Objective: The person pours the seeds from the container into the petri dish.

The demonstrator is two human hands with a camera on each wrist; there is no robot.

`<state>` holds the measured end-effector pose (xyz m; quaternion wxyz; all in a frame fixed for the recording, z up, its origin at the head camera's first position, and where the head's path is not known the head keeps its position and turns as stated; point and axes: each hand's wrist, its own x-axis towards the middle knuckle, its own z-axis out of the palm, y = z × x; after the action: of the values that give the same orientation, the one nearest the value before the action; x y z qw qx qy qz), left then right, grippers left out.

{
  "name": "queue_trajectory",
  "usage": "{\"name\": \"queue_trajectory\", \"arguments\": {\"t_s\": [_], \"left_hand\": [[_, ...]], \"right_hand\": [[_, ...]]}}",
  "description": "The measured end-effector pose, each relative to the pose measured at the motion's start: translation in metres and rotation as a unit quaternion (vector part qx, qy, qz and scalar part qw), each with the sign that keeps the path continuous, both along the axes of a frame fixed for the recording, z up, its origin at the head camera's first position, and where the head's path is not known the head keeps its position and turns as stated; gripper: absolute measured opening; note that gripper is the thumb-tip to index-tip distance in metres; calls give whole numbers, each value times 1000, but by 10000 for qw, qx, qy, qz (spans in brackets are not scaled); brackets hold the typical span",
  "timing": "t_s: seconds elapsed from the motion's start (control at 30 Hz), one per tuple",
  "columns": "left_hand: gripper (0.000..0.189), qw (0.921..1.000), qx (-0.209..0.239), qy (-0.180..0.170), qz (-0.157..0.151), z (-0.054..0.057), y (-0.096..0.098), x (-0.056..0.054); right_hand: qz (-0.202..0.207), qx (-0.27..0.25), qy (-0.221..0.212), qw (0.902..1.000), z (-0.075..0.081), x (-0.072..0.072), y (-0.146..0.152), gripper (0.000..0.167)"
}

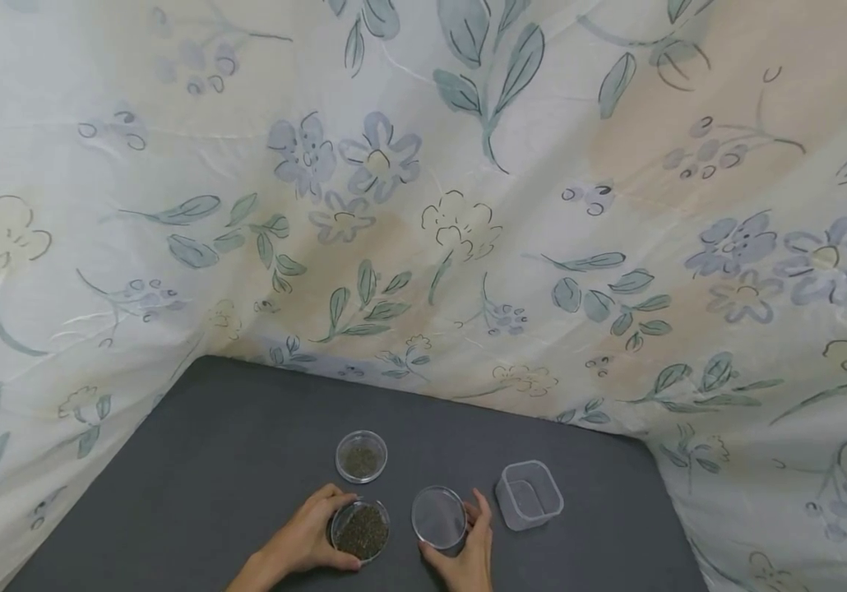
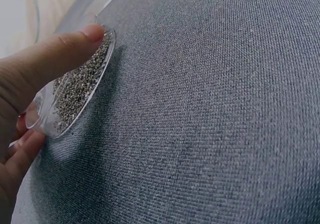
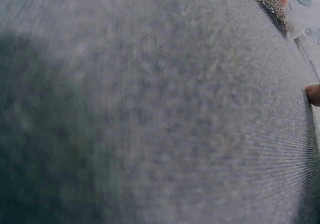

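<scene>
My left hand [image 1: 308, 534] grips a clear round petri dish [image 1: 342, 549] by its side, thumb in front and fingers behind. Inside lie loose greenish-brown dried flakes [image 1: 363, 530], which show as coarse grains [image 2: 82, 86] in the left wrist view. To the right, my right hand [image 1: 470, 552] holds an empty-looking clear round dish or lid [image 1: 439, 516] between thumb and fingers at its rim. Only the tip of the right thumb [image 3: 313, 94] shows at the right edge of the right wrist view.
Behind the left hand stands another clear round dish [image 1: 361, 477] with a smaller heap of flakes. A square clear plastic container [image 1: 530, 497] sits right of the right hand. Dark grey cloth [image 1: 261, 436] covers the table; a floral curtain [image 1: 423, 271] hangs behind and at both sides.
</scene>
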<state>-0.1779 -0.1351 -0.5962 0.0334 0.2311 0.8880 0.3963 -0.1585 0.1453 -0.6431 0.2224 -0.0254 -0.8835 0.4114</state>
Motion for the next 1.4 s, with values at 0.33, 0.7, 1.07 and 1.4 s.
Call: {"name": "queue_trajectory", "arguments": {"t_s": [0.33, 0.7, 1.07, 1.4], "left_hand": [[93, 9999, 36, -102, -27, -2, -2, -1], [93, 9999, 15, 151, -10, -3, -2, -3], [93, 10000, 31, 3, -46, -2, -3, -3], [94, 10000, 4, -18, -30, -4, -2, -5]], "right_hand": [[181, 532, 36, 9984, 18, 7, 1, 121], [922, 1661, 199, 9816, 50, 4, -4, 118], [1979, 2422, -219, 9496, 75, 4, -26, 114], [2096, 3203, 105, 9238, 83, 0, -42, 114]]}}
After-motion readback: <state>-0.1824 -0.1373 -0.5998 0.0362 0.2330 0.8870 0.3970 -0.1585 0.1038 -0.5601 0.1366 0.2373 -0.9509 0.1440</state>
